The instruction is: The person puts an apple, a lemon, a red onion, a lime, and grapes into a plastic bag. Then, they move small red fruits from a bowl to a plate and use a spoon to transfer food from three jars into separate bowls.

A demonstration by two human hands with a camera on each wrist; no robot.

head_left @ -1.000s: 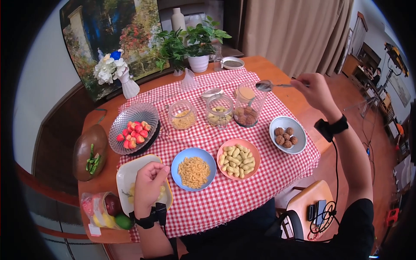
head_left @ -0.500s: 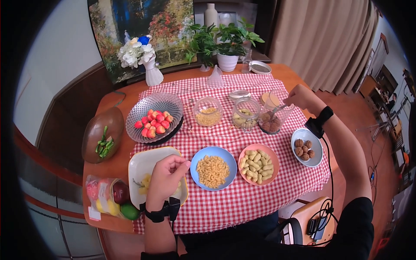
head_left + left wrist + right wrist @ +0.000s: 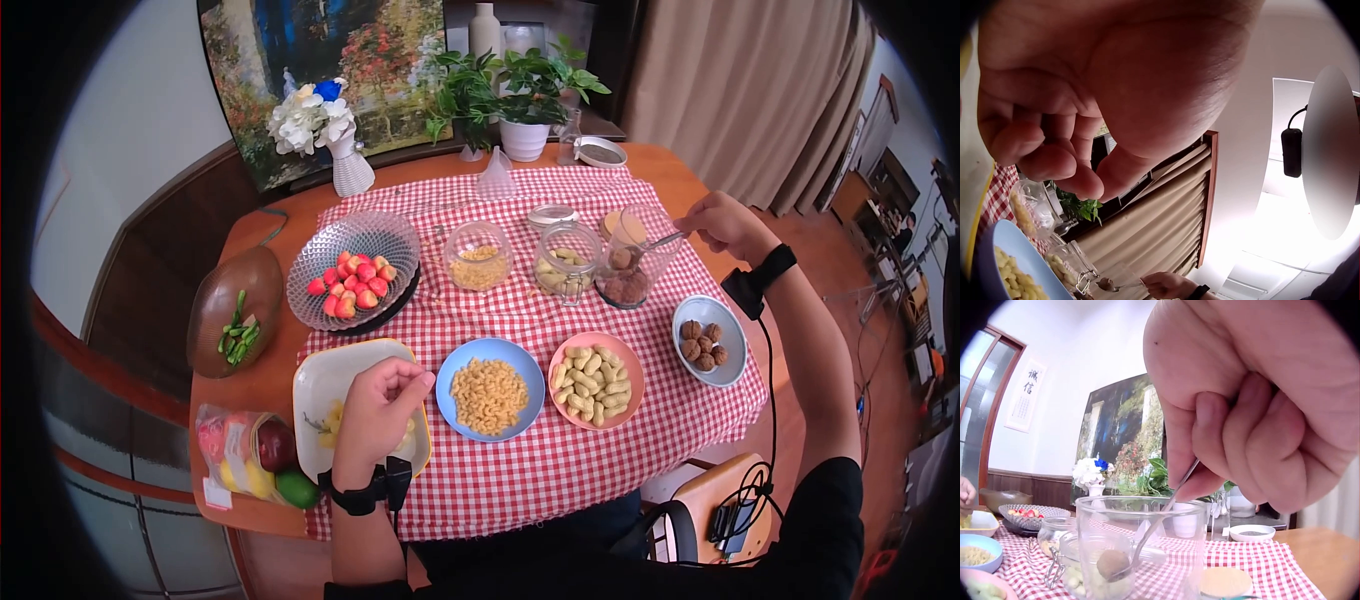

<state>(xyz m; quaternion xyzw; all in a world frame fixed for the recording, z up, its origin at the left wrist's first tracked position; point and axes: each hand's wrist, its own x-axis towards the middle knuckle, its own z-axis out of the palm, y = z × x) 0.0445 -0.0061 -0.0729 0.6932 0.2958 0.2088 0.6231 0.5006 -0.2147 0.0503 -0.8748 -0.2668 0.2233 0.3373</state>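
Observation:
My right hand (image 3: pixel 733 228) pinches the handle of a metal spoon (image 3: pixel 662 241) between thumb and fingers, its other fingers curled in. The spoon slants down into a tall clear glass jar (image 3: pixel 1188 550), with a walnut (image 3: pixel 1114 565) on its bowl. More walnuts (image 3: pixel 625 290) lie at the jar's bottom. Over the white rectangular dish (image 3: pixel 325 375) with yellow-edged rim, my left hand (image 3: pixel 375 415) hovers with loosely curled fingers and nothing in them. Right of the peanuts is a pale blue bowl (image 3: pixel 735 340) of walnuts.
Beside the tall jar stand a clip-top jar (image 3: pixel 567 262) with peanuts and a round jar (image 3: pixel 478 256) with pasta. Nearer me lie a blue plate (image 3: pixel 446 385) of macaroni and a pink plate (image 3: pixel 640 385) of peanuts. A glass bowl (image 3: pixel 310 255) holds red fruit.
The right hand first brought the empty spoon from above the walnut bowl left into the tall jar. Now a walnut sits raised on the spoon inside the jar. The left hand stays over the dish.

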